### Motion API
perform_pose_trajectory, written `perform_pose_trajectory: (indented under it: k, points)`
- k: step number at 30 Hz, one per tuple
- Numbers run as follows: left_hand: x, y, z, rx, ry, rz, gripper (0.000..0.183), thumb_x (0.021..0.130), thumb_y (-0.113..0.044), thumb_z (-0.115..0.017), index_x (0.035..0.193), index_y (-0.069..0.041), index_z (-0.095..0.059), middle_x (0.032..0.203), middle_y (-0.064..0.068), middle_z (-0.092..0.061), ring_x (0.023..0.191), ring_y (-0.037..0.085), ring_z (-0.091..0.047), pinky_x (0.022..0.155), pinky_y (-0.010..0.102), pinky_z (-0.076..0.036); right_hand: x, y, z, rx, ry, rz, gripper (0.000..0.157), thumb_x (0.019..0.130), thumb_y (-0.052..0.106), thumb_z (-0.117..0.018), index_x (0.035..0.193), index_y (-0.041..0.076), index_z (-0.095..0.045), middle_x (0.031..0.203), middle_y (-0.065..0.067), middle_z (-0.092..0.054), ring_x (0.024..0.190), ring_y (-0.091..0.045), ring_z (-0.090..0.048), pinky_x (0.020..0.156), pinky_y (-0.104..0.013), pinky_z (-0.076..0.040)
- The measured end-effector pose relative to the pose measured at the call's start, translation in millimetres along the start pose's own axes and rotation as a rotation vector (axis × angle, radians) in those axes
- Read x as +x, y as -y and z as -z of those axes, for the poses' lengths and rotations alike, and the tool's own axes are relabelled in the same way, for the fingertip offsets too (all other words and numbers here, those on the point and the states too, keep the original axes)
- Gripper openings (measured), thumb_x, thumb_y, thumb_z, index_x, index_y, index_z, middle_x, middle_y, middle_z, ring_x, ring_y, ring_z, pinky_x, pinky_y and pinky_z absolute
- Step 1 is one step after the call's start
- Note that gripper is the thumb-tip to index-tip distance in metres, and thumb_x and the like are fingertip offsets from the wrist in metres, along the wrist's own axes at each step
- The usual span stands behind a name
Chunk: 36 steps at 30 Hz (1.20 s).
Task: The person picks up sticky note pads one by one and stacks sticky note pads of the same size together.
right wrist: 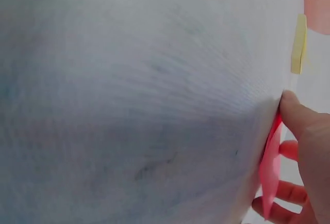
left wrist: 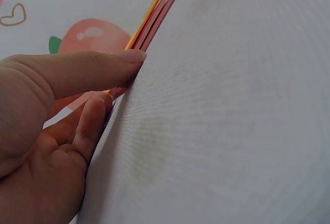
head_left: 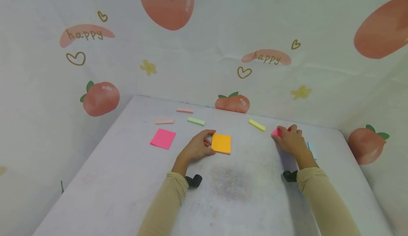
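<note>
My left hand (head_left: 196, 147) holds the left side of an orange sticky note pad (head_left: 221, 144), thumb at its near corner and a finger at the far one. The left wrist view shows this as a stack (left wrist: 154, 20), with pinkish layers under the orange. Farther right, my right hand (head_left: 291, 142) grips a bright pink sticky note pad (right wrist: 270, 170), its thumb on one edge and the fingers along the other. Most of that pad is hidden by the hand in the head view. Another pink sticky note pad (head_left: 163, 139) lies left of my left hand.
Narrow sticky note strips lie toward the back: pink ones (head_left: 185, 110), a green one (head_left: 196, 121) and a yellow one (head_left: 256, 125). A light blue pad (head_left: 311, 150) is partly behind the right wrist. A printed cloth wall (head_left: 197, 73) borders the white table (head_left: 127, 190).
</note>
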<state>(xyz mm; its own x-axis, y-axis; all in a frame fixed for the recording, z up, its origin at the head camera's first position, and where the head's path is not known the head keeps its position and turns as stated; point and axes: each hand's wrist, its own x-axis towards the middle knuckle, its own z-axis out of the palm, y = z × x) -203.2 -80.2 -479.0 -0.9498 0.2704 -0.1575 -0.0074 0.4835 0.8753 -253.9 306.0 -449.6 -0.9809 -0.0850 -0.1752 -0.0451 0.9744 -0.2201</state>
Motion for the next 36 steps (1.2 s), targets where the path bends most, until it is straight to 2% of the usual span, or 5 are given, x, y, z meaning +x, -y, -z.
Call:
perform_pose_trajectory:
  k: [4,14,22,27,36]
  points:
    - [-0.7,-1.5,0.4,-0.002,-0.003,0.004,0.077,0.081,-0.011,-0.084,0.149,-0.023,-0.05,0.11,0.003,-0.062,0.098,0.018,-0.056,0.087,0.032,-0.05,-1,0,1.7,-0.011,-0.029,0.014,0.073,0.101,0.051,-0.052,0.149,-0.004,-0.04,0.132,-0.044,-0.029,0.117,-0.059,-0.031,0.083,-0.065,-0.045]
    - [-0.9,-1.6,-0.3,0.005,-0.005,0.013,0.077,0.081,-0.012,-0.084,0.149,-0.024,-0.05,0.11,0.002,-0.062,0.098,0.018,-0.056,0.088,0.032,-0.05,1,0,7.3,0.007,0.031,0.003,0.079,0.096,0.045,-0.057,0.148,-0.011,-0.039,0.138,-0.043,-0.031,0.124,-0.058,-0.026,0.086,-0.061,-0.047]
    - [-0.5,-1.2,0.1,-0.003,-0.008,0.009,0.077,0.082,-0.012,-0.084,0.149,-0.025,-0.05,0.112,0.002,-0.062,0.099,0.018,-0.057,0.088,0.032,-0.051,1,4,8.6,0.158,0.053,-0.074,0.086,0.097,0.056,-0.055,0.154,-0.005,-0.033,0.147,-0.038,-0.028,0.132,-0.056,-0.026,0.096,-0.067,-0.045]
    - [0.7,-0.8,-0.4,0.0,-0.01,0.016,0.077,0.082,-0.012,-0.084,0.149,-0.025,-0.05,0.111,0.002,-0.062,0.099,0.018,-0.056,0.088,0.032,-0.05,1,5,5.9,0.246,0.014,-0.07,0.084,0.099,0.055,-0.053,0.155,-0.005,-0.033,0.152,-0.037,-0.027,0.136,-0.058,-0.025,0.101,-0.068,-0.042]
    - [2.4,1.3,-1.5,0.012,-0.013,0.024,0.078,0.081,-0.013,-0.085,0.149,-0.028,-0.049,0.112,0.001,-0.062,0.099,0.018,-0.056,0.088,0.032,-0.05,-2,11,0.5,0.361,-0.084,-0.051,0.078,0.098,0.049,-0.059,0.153,-0.001,-0.039,0.155,-0.031,-0.031,0.14,-0.055,-0.027,0.105,-0.067,-0.044]
